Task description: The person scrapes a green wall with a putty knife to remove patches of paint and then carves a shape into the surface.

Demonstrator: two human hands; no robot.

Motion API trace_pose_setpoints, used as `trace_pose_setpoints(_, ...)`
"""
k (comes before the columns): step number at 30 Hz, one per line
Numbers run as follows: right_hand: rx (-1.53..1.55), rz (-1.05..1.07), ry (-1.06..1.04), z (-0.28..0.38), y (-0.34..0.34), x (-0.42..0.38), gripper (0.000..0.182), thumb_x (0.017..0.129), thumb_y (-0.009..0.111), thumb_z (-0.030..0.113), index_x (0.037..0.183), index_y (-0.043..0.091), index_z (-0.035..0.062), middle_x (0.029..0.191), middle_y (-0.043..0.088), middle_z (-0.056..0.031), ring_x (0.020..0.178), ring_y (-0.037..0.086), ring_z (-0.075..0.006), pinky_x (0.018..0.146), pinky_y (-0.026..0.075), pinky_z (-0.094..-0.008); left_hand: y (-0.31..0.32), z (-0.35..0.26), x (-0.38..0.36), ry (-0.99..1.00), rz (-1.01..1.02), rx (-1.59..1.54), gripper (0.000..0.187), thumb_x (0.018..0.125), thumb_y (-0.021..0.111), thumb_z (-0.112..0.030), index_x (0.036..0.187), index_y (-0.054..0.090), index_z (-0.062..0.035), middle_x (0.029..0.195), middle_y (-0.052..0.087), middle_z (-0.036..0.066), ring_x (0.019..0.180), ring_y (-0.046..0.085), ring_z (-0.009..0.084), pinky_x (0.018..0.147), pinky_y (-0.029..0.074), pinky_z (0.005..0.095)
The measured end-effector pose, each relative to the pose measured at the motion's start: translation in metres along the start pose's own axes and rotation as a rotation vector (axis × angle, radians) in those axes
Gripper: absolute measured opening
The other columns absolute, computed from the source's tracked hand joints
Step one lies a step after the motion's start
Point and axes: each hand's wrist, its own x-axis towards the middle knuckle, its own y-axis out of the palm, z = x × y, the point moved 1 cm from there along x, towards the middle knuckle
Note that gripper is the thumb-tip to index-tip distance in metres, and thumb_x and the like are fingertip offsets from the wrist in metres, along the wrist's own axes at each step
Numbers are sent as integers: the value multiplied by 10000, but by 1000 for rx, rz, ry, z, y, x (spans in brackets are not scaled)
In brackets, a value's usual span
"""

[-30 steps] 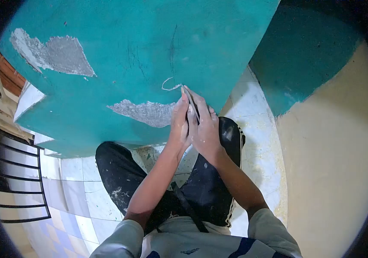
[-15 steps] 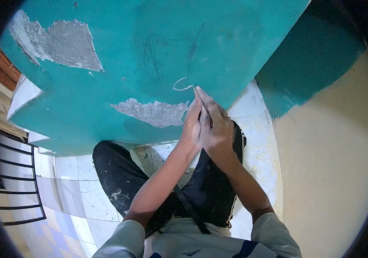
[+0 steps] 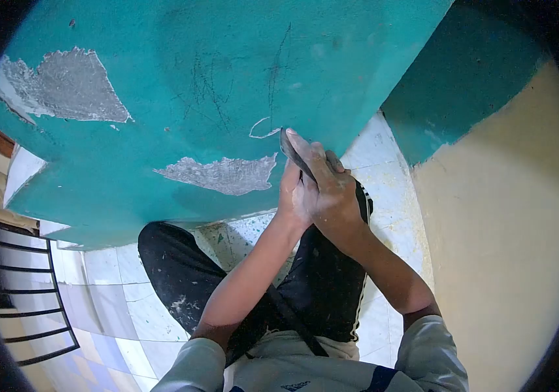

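My two dusty hands are pressed together just in front of the teal wall (image 3: 227, 72). Between them is a dark, flat scraper (image 3: 294, 154), its tip against the paint beside a thin white scratched loop (image 3: 263, 130). My right hand (image 3: 331, 189) closes on the scraper from the right, a finger stretched along the blade toward the tip. My left hand (image 3: 294, 193) grips it from the left and below; most of its fingers are hidden. Close to the left hand, a jagged grey patch (image 3: 224, 175) shows where paint is off.
A larger bare patch (image 3: 73, 85) lies at upper left. My bent legs in dark trousers (image 3: 178, 274) flank a tiled floor (image 3: 152, 307) with paint flecks. A black metal rack (image 3: 28, 294) stands at left, and a cream wall (image 3: 488, 228) rises at right.
The scraper now shows more between my hands, its blade turned toward view. My view has shifted slightly, so the wall marks sit further left. Both hands remain beside the scratched loop.
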Motion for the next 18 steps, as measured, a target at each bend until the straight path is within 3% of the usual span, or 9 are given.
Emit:
trace_pose_setpoints(1,7,-4,-4,-1,1,-1,628,816,589,-60,1403,470,131,1023,594,-129,815,615,-303,696,509,-336,-1,-1,0,-6,12,-3,222,963,534,-379,883,532,-172,864,505,-1,834,530,248,790,461,463)
trace_pose_setpoints(4,-4,24,-21,-8,2,-6,718,779,609,-23,1447,411,149,1058,596,-116,856,603,-312,726,524,-373,-10,1,4,2,138,-84,270,986,493,-373,1032,491,-108,910,564,132,894,585,277,857,486,445)
trace_pose_setpoints(7,-160,27,-9,-5,3,-8,655,798,616,-66,1409,469,120,997,559,-97,787,602,-251,660,495,-296,-14,0,2,-49,96,-109,283,983,496,-386,1020,496,-106,923,564,132,897,586,275,860,485,441)
trace_pose_setpoints(10,-190,6,-14,-7,5,-6,714,756,617,-19,1427,442,151,1033,599,-97,806,612,-304,695,530,-358,-15,2,4,-12,170,-170,296,987,484,-394,1034,494,-102,935,558,132,899,584,273,860,485,434)
trace_pose_setpoints(13,-111,-17,-25,-3,2,-2,656,789,616,-87,1397,487,124,974,555,-112,794,604,-256,673,502,-301,-16,1,3,-9,121,-18,304,997,458,-396,1045,488,-98,935,550,129,901,583,267,862,485,428)
trace_pose_setpoints(18,-119,-31,-31,-2,1,-1,648,784,609,-83,1388,495,125,990,577,-121,829,616,-277,701,511,-323,-20,2,6,5,149,-10,318,1006,431,-394,1062,485,-86,923,547,128,893,583,261,867,490,433)
